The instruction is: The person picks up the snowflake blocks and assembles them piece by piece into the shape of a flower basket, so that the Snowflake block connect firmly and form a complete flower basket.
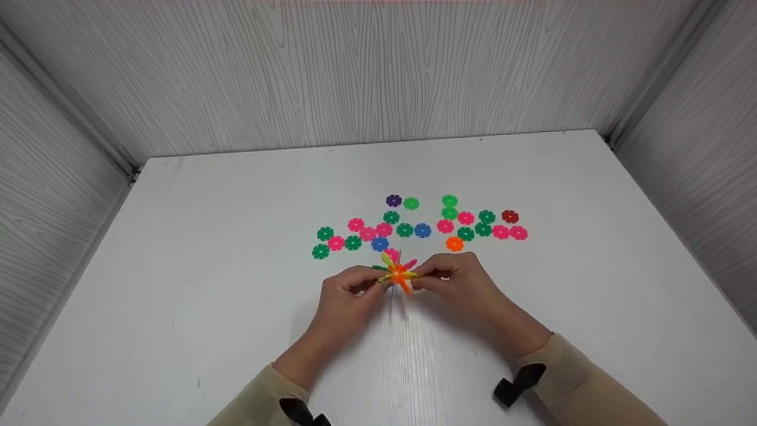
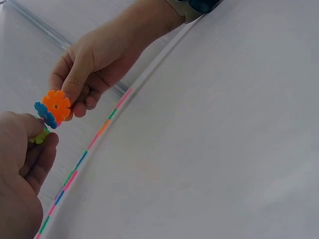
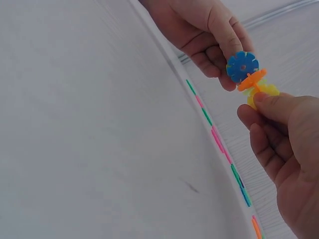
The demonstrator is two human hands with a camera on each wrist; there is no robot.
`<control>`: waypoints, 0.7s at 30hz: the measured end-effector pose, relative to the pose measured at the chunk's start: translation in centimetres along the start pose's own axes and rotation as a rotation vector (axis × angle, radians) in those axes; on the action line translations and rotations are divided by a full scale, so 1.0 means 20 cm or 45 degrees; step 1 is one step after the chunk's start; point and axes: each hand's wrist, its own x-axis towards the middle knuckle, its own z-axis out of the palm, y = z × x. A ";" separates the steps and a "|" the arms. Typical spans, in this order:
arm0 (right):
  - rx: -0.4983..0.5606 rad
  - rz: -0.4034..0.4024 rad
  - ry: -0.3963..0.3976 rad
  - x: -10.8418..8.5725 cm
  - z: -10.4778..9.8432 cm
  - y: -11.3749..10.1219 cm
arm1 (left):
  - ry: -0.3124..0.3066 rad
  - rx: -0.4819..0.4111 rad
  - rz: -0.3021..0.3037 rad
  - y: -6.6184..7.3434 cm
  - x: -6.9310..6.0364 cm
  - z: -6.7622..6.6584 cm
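Left hand (image 1: 349,299) and right hand (image 1: 473,287) each pinch one side of the slotted-disc cluster (image 1: 397,273), raised just nearside of the loose slotted discs (image 1: 404,230). Best grip close in, push squarely; seating depth unclear.

The left hand (image 2: 20,167) pinches a yellow-green disc (image 2: 40,138) joined to a blue disc (image 2: 44,112) and an orange disc (image 2: 58,101). The right hand (image 2: 102,57) grips the cluster's other side, its wrist in a beige sleeve (image 2: 188,11). Pink, green, blue and orange discs (image 2: 82,159) lie nearly edge-on along the white table (image 2: 209,139).
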 end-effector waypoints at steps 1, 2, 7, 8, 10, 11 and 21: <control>-0.004 0.003 -0.002 0.00 0.00 0.00 | 0.001 -0.003 0.003 0.00 0.00 0.00; -0.008 0.002 -0.004 0.00 0.00 0.00 | 0.004 -0.003 0.002 0.00 0.00 0.00; -0.042 0.020 -0.032 0.00 -0.02 0.01 | 0.053 -0.010 -0.012 -0.01 0.00 0.00; -0.059 0.025 -0.030 0.00 -0.03 0.01 | 0.066 -0.004 -0.018 -0.01 0.00 0.00; -0.088 0.052 -0.010 0.01 -0.07 0.02 | 0.089 0.002 -0.035 -0.01 0.00 0.00; -0.099 0.067 0.011 0.01 -0.10 0.02 | 0.099 0.003 -0.041 -0.01 0.01 0.00; -0.187 0.346 0.255 0.04 -0.35 0.15 | 0.128 -0.031 0.014 -0.02 0.02 0.00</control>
